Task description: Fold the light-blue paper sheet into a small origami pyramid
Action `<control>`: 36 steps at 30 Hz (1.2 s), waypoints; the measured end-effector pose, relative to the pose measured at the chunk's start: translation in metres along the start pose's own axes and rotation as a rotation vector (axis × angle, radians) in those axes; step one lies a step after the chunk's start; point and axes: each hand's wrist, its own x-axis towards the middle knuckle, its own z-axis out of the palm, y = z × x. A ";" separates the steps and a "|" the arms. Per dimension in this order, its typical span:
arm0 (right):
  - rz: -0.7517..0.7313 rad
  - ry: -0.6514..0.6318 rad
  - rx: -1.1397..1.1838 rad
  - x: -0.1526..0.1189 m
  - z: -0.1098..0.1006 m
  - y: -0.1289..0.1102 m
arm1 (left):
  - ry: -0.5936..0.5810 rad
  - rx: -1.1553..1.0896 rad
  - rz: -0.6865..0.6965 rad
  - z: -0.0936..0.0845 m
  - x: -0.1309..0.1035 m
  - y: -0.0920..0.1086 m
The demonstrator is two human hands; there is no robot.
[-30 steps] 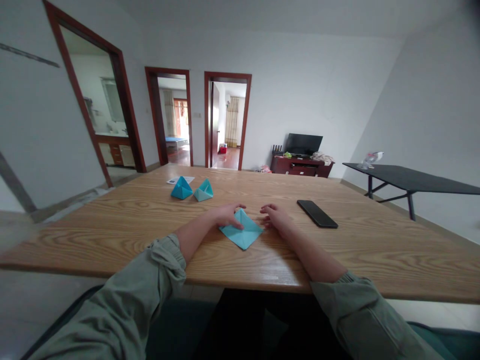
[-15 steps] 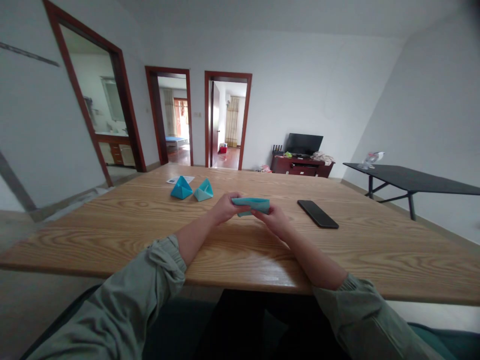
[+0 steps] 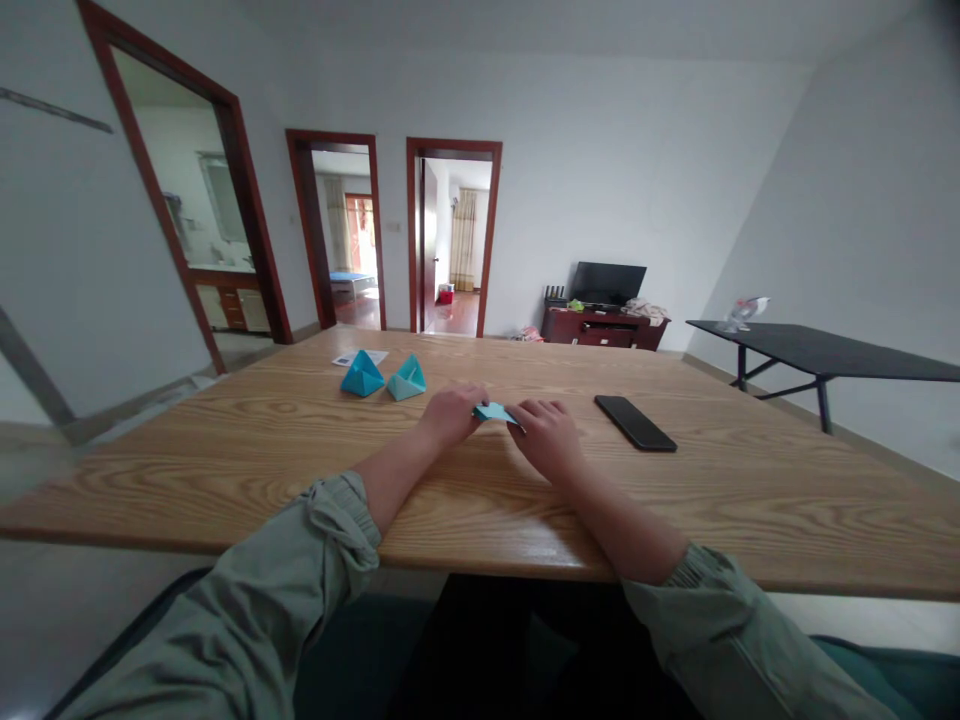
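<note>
So both forearms reach forward and angle in toward each other, green sleeves bunched below the elbows. Left hand (image 3: 452, 414) is palm-down with fingers curled, right hand (image 3: 548, 436) pretty much mirrors it, knuckles up, just a small gap between them.

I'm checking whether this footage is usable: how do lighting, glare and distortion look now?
Head view: daylight burns out beyond the red-brown middle doorway; soft sheen on the light wooden table near its front edge; apparent wide-angle distortion, with the left red-brown door frame leaning; creases unclear on the light-blue folded paper between left hand and right hand.
</note>
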 end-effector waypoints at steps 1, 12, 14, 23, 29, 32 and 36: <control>-0.041 -0.011 0.007 0.000 0.001 -0.001 | -0.013 0.011 -0.007 0.001 0.000 -0.001; -0.111 -0.063 0.517 -0.004 0.005 0.003 | -0.007 -0.347 -0.001 0.002 -0.002 -0.022; -0.095 -0.049 0.561 -0.004 0.005 0.002 | -0.008 -0.415 -0.017 0.004 -0.003 -0.022; 0.004 0.115 0.587 -0.002 0.004 -0.001 | -0.043 -0.843 0.043 0.013 0.000 -0.005; 0.091 0.175 0.612 -0.002 0.006 -0.004 | -0.059 -1.154 -0.130 0.023 0.002 0.009; 0.143 0.228 0.586 0.000 0.009 -0.003 | -0.096 -1.276 -0.205 0.027 0.003 0.017; 0.128 0.303 0.563 0.002 0.010 0.000 | -0.170 -1.295 -0.140 0.023 0.003 0.024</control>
